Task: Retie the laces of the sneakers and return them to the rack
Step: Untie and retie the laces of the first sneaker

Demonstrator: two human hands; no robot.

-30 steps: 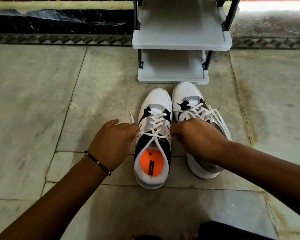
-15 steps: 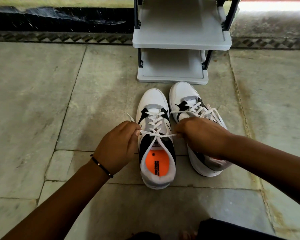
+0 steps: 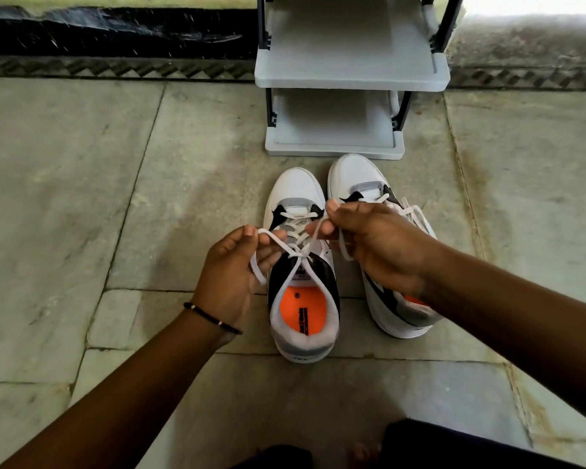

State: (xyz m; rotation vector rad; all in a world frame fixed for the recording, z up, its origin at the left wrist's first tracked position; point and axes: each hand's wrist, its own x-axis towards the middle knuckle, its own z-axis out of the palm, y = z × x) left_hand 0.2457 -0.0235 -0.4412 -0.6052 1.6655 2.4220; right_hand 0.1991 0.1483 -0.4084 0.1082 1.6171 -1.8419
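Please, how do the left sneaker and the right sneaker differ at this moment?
Both hands, left hand and right hand, work the lace of the left sneaker; the right sneaker is not being handled. The left sneaker's orange insole shows fully; the right sneaker's is mostly hidden by the right arm. Both are white, black and grey, toes toward the rack.

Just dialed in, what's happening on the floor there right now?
A person is tying the lace of the left sneaker. The left hand pinches a loop of lace, and the right hand pinches the other strand, above a first crossing near the top eyelets. No bow is formed yet. The right sneaker stands beside it, partly hidden by the right forearm. Both sit on the stone floor in front of the grey rack, whose visible shelves hold nothing.
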